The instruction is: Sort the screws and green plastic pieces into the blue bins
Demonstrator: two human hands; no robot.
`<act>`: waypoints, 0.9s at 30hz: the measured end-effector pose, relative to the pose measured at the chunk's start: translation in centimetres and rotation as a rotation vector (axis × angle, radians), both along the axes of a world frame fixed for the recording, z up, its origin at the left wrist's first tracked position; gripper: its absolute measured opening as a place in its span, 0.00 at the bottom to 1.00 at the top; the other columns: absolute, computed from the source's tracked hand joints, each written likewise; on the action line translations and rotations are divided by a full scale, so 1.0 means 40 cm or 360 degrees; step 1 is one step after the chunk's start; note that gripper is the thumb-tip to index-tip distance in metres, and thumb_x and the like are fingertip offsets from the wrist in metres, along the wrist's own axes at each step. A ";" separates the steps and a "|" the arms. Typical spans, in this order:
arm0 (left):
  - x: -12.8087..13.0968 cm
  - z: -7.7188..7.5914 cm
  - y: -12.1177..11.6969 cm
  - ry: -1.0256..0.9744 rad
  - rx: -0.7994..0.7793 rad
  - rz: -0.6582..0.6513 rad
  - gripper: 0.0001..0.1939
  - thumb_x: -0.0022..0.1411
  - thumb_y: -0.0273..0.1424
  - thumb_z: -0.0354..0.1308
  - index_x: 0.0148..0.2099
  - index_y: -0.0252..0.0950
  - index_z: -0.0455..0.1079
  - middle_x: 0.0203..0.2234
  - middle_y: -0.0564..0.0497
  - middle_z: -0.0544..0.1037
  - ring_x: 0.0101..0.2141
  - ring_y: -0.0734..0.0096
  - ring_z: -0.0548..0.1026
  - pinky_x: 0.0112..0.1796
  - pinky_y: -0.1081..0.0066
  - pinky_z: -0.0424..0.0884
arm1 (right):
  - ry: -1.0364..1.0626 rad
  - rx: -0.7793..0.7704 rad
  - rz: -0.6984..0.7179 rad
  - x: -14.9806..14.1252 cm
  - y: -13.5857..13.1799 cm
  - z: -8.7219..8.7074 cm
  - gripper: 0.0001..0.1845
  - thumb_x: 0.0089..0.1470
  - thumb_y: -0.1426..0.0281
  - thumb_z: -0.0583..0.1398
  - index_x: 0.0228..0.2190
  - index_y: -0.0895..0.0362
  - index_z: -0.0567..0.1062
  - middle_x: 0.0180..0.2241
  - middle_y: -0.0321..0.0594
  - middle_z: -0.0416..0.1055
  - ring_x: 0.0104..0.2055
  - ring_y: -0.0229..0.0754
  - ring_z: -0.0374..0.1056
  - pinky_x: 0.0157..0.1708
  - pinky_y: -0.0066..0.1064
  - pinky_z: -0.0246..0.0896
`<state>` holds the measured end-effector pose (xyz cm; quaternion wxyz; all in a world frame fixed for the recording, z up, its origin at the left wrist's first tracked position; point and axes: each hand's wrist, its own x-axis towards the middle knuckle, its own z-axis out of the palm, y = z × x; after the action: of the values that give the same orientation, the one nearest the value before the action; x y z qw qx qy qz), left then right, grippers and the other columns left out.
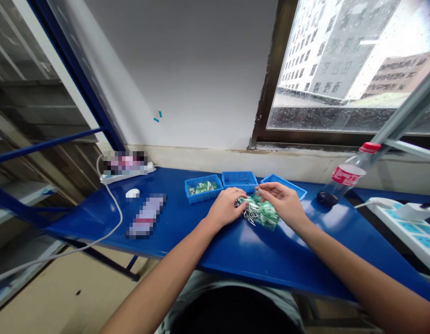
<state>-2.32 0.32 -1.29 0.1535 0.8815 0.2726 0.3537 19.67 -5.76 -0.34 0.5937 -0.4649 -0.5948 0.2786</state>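
My left hand [228,206] curls its fingers and thumb round the left side of a pile of small, thin, shiny metal pieces [250,214]; their exact kind is too small to tell. Against that pile, on its right, lies a heap of green-and-white small packets [269,215]. Over the heap, my right hand [283,200] pinches something tiny at its fingertips, perhaps metallic, too small to name. Just behind the hands stand three blue plastic bins: the left bin [203,199] holds green-and-white packets, the middle bin [240,187] a few thin pieces, and the right bin [298,189] is partly hidden by my right hand.
On the blue table [187,232], a pixelated object [147,215] and a white mouse-like object [133,193] lie left. A tilted cola bottle [350,174] stands right, near a power strip [406,222]. A white cable [119,208] crosses the left side. Wall and window rise behind.
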 end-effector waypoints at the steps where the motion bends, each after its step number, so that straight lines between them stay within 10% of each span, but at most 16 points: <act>1: -0.002 -0.005 0.002 0.0054 0.0012 0.0020 0.10 0.69 0.34 0.65 0.50 0.37 0.80 0.52 0.44 0.83 0.55 0.54 0.78 0.59 0.55 0.71 | -0.0352 0.0153 -0.0077 0.017 0.002 0.004 0.12 0.63 0.58 0.68 0.43 0.51 0.83 0.43 0.45 0.83 0.41 0.52 0.78 0.45 0.48 0.75; 4: -0.006 -0.016 0.006 0.0188 0.0000 0.0044 0.14 0.68 0.38 0.65 0.52 0.37 0.80 0.56 0.43 0.81 0.58 0.53 0.77 0.61 0.53 0.70 | -0.1122 0.0562 -0.0262 0.076 0.016 0.010 0.10 0.68 0.64 0.61 0.45 0.50 0.84 0.44 0.45 0.83 0.48 0.55 0.76 0.52 0.50 0.70; 10: -0.007 -0.026 0.014 0.0292 -0.0025 0.0066 0.16 0.69 0.38 0.65 0.55 0.37 0.80 0.55 0.43 0.82 0.57 0.53 0.77 0.60 0.54 0.71 | -0.1790 0.0501 -0.0782 0.157 0.045 -0.022 0.12 0.68 0.69 0.58 0.45 0.54 0.83 0.44 0.47 0.83 0.51 0.61 0.70 0.54 0.56 0.60; 27: -0.002 -0.021 0.018 0.0117 -0.0077 0.0019 0.05 0.65 0.27 0.67 0.43 0.38 0.82 0.44 0.47 0.82 0.47 0.60 0.79 0.52 0.63 0.74 | -0.1541 0.0674 -0.0183 0.037 0.018 -0.040 0.09 0.67 0.69 0.61 0.46 0.52 0.81 0.44 0.45 0.81 0.55 0.56 0.71 0.58 0.52 0.63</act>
<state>-2.41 1.04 -2.15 0.1626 0.8883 0.2918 0.3151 21.14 -5.05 -1.95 0.3464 -0.4421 -0.8175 -0.1273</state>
